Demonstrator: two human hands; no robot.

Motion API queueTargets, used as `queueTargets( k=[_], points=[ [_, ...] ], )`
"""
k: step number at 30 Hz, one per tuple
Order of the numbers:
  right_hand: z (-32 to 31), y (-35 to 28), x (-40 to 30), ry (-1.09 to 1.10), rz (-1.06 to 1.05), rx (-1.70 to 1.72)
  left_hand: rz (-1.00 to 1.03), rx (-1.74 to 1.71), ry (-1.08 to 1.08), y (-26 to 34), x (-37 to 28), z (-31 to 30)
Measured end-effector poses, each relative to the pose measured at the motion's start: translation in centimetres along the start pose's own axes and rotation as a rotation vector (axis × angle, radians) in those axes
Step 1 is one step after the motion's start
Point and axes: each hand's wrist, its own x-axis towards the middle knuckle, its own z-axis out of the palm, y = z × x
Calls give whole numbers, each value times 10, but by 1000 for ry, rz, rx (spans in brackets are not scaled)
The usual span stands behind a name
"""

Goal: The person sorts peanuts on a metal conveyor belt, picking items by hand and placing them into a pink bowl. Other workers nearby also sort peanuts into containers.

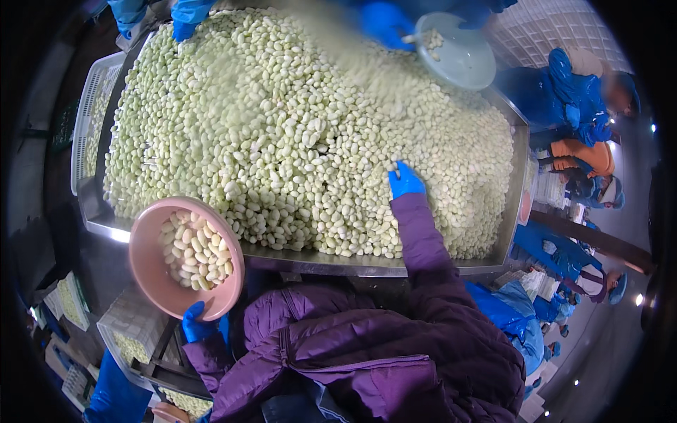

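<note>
My left hand (198,321), in a blue glove, grips the near rim of a pink plastic bowl (145,264). Yellowish-white oval food pieces (198,253) lie inside the bowl, which tilts over the near left corner of a metal sorting table. My right hand (406,181), gloved in blue as well, reaches into the broad heap of pale green oval pieces (296,153). Its fingertips touch the heap at right of centre; whether they pinch a piece is unclear. The exact kind of produce cannot be told.
The table's raised metal rim (328,266) borders the heap. Across it, a co-worker's gloved hand (389,26) is beside a pale blue bowl (460,55); another co-worker's gloved hands (185,24) are at far left. White crates (79,143) (129,328) stand leftward. Other workers stand at right.
</note>
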Motion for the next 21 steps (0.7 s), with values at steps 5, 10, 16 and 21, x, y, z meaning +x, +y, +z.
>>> queueTargets(
  k=[5,10,16,21],
  points=[
    [-19,-103,-19,54,-514,-546,2,-24,-44,0,-17,20],
    [29,-102,17,-116,-744,-632,23,-15,-69,-8,-13,9],
    [39,-104,36,-162,-979,-759,-46,-10,-24,-14,-8,-8],
    [50,-115,35,-200,-1100,-966,-157,-93,8,-11,-5,-8]
  ],
)
